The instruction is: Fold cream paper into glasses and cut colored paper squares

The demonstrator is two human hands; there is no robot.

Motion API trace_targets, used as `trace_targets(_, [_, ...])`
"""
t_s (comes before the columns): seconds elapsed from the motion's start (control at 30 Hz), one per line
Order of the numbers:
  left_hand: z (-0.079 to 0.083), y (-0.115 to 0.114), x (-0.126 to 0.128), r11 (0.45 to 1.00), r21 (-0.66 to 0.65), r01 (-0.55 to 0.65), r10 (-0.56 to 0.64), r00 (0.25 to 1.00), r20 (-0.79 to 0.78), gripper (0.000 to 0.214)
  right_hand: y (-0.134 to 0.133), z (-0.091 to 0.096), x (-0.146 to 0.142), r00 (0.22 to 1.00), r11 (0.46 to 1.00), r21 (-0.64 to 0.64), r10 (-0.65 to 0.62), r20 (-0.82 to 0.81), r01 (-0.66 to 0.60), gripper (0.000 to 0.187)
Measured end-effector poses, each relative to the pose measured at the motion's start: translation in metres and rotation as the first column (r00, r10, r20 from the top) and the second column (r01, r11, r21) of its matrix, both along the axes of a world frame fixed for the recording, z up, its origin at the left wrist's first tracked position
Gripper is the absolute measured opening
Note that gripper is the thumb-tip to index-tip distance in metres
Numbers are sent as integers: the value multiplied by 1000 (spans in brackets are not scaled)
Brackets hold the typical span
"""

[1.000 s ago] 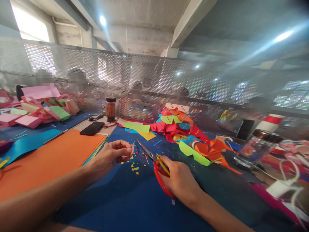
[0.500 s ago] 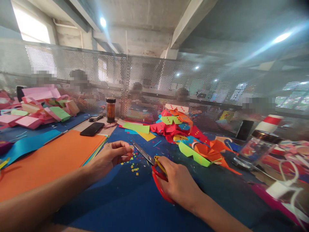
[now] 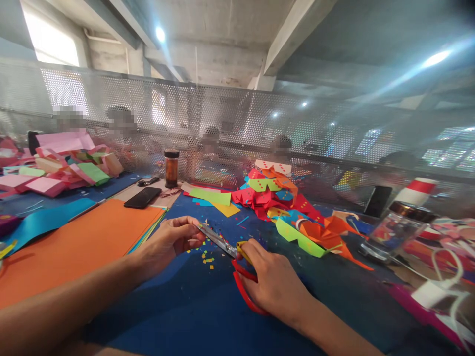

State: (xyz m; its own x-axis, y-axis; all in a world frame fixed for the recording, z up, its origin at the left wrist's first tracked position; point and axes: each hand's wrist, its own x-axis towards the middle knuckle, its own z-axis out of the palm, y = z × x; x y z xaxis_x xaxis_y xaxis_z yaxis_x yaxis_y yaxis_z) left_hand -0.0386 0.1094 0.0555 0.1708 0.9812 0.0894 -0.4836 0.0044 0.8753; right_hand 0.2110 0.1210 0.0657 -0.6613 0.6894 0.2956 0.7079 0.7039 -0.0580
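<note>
My right hand (image 3: 274,282) grips red-handled scissors (image 3: 226,247), the blades pointing left and up, with a yellow paper strip pinched alongside the handle. My left hand (image 3: 172,240) is closed in a pinch just left of the blade tips, holding a tiny paper piece I can barely make out. Small coloured paper bits (image 3: 207,257) lie scattered on the blue table cover (image 3: 208,321) below the blades.
An orange paper stack (image 3: 77,237) and a black phone (image 3: 143,198) lie at left. A pile of folded coloured paper (image 3: 282,202) sits behind the scissors. A glass jar (image 3: 395,230) stands at right, a dark jar (image 3: 171,168) by the perforated metal screen (image 3: 237,128). People sit behind it.
The scissors have swung left, the blade tips now meeting my left hand's fingertips. My left hand has stayed nearly in place.
</note>
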Motion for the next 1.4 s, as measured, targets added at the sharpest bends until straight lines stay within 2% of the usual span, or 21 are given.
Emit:
trace_targets(0.37, [2,-1,1,1000,6,-3,3,1000,-22,11,0,-3,0,999,998,-46,-34,-32,33,17])
trace_targets(0.73, [2,-1,2,1000,-10,-23,23,999,-27,12,4,-6,1,998,993,103,-59,22,56,17])
trace_targets(0.93, [2,-2,2,1000,-5,-20,20,999,-47,12,4,-5,1,997,989,129,-74,39,68,18])
trace_targets(1.23, [3,-2,2,1000,12,-9,10,998,-63,13,6,-6,2,996,990,114,-87,34,82,20])
trace_targets(1.4, [4,-3,2,1000,-1,-23,23,995,-98,16,4,-1,0,994,994,-2,-105,-13,105,18])
